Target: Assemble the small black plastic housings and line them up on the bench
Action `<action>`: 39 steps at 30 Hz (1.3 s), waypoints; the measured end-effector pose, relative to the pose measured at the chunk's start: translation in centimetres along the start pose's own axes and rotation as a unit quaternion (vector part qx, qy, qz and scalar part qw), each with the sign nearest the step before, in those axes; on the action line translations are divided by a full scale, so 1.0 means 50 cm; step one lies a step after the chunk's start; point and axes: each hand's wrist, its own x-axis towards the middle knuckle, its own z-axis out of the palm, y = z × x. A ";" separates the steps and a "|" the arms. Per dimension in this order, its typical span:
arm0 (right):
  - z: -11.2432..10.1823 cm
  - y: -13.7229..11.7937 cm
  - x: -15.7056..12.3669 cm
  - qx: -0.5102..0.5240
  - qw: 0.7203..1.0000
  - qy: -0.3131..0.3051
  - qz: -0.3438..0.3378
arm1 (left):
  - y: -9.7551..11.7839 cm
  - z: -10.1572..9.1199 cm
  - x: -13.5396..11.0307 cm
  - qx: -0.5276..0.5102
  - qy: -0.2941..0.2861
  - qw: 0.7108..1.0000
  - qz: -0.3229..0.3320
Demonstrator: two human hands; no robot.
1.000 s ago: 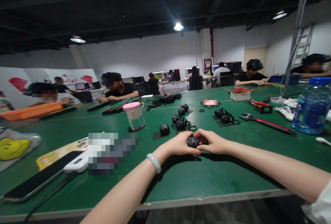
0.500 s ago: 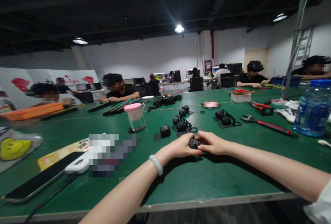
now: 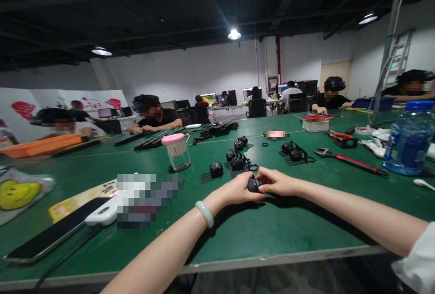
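Between both hands is a small faceted black part, held just above the green table. My left hand is closed round its left side, a pale bangle on that wrist. My right hand pinches it from the right with thumb and fingertips. What the fingers cover on its far side is hidden. Beyond the hands lie similar black parts on ribbed black pieces: one single part, a cluster with a ring beside it, and a pair further right.
A pink-lidded jar stands left of the parts. A phone with a cable lies at left. On the right are a red-handled wrench, a small white box and a large blue-capped bottle. Several people sit around the table.
The view has shifted slightly. My right fingers have moved a little on the black part, which both hands still hold in about the same place.
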 end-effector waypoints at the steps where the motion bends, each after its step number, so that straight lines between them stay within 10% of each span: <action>1: 0.000 0.000 0.000 0.004 1.000 0.000 0.002 | 0.000 0.000 0.000 0.002 0.001 1.000 -0.001; 11: 0.004 0.001 -0.012 -0.092 0.995 0.020 -0.023 | 0.004 -0.005 0.005 0.034 -0.005 0.999 0.004; 18: -0.043 -0.026 -0.029 -0.400 0.907 0.029 -0.128 | -0.003 -0.070 -0.012 0.119 -0.033 0.992 0.008; 28: -0.186 0.055 -0.065 -0.602 0.772 0.175 0.106 | -0.085 -0.147 -0.027 0.201 -0.039 0.966 -0.158; 39: -0.187 0.107 -0.067 -0.605 0.773 0.136 0.134 | -0.133 -0.140 -0.024 0.203 -0.053 0.965 -0.157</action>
